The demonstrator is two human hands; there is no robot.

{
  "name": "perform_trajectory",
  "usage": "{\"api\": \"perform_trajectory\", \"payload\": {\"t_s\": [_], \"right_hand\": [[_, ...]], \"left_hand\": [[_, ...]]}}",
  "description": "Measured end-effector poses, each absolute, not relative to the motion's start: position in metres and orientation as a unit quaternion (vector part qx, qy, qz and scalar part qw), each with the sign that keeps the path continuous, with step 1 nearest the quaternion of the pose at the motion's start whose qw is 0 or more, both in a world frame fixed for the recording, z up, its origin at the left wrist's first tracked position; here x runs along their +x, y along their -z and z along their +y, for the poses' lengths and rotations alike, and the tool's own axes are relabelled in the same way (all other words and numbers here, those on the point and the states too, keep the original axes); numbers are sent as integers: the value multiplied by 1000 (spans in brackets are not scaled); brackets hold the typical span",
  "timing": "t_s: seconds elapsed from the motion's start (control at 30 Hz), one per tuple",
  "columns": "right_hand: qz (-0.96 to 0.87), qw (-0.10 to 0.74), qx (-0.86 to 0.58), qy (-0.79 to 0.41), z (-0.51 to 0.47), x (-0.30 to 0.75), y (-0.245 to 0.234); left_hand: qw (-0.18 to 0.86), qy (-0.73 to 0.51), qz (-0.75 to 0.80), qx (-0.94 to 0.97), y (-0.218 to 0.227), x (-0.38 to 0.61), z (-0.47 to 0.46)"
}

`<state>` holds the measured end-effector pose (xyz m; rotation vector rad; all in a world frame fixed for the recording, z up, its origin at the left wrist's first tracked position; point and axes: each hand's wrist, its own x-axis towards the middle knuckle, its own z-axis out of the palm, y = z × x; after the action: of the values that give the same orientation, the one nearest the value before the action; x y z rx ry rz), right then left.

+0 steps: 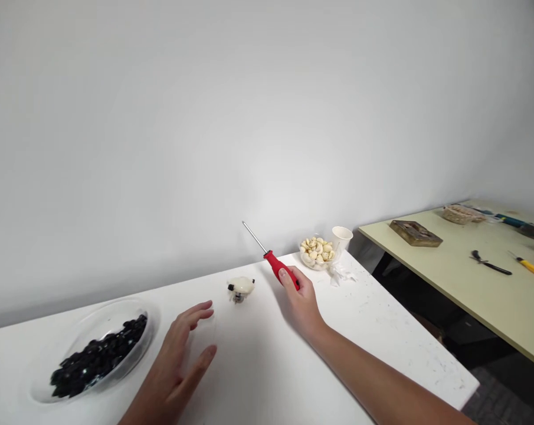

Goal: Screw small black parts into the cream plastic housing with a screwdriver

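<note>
My right hand (301, 296) is closed around the red handle of a screwdriver (273, 263), its metal shaft pointing up and left toward the wall. My left hand (180, 355) hovers over the white table (267, 366) with fingers apart and nothing in them. Between the hands sits a small cream-coloured piece (241, 287) with black ends and a greyish part beneath; its exact kind is unclear. Left of my left hand, a clear plastic bowl (148, 342) holds many small shiny black pieces (99, 356).
At the table's back right stand a clear bowl of cream-coloured pieces (316, 252), a white paper cup (342, 235) and crumpled clear plastic (340, 274). A yellowish table (461, 265) to the right bears a metal block (415, 233), black-handled pliers (490, 263) and a yellow-handled tool (533, 268).
</note>
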<state>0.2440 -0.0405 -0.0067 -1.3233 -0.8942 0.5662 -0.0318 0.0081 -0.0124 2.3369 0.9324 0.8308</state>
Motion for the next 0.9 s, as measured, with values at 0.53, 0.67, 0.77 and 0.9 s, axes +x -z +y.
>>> {"api": "perform_trajectory", "payload": {"t_s": [0.53, 0.67, 0.77, 0.9], "right_hand": [[-396, 678, -583, -209, -43, 257, -2], [-390, 680, -584, -209, -43, 262, 0], [-401, 673, -577, -231, -46, 259, -1], [-450, 642, -557, -273, -56, 255, -6]], "left_hand": [[100, 37, 419, 902, -80, 108, 73], [118, -11, 393, 912, -62, 79, 49], [354, -182, 383, 834, -50, 45, 31], [509, -324, 380, 701, -27, 14, 24]]}}
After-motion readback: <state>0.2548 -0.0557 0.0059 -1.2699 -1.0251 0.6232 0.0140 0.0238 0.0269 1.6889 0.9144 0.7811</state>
